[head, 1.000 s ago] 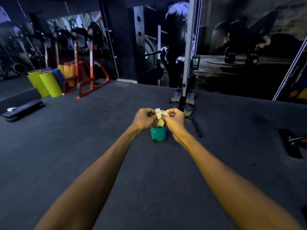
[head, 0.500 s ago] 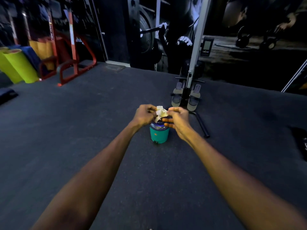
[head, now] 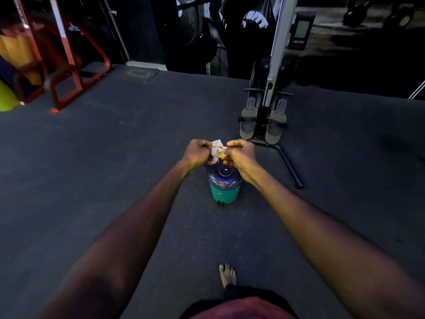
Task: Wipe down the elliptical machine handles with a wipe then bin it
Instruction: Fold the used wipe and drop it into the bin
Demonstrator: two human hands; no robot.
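While your left hand (head: 197, 153) and right hand (head: 240, 155) both pinch the crumpled wipe (head: 218, 151) above the closed bin (head: 224, 185) mid-floor, treat it as light, soft; grip the bunched middle.

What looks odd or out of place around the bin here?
Little stands out. Both the left hand and right hand hold the crumpled wipe above the teal bin, whose domed lid looks closed. A bare foot shows on the gym floor.

Dim, bluish light; wide-angle bending and blur at edges.
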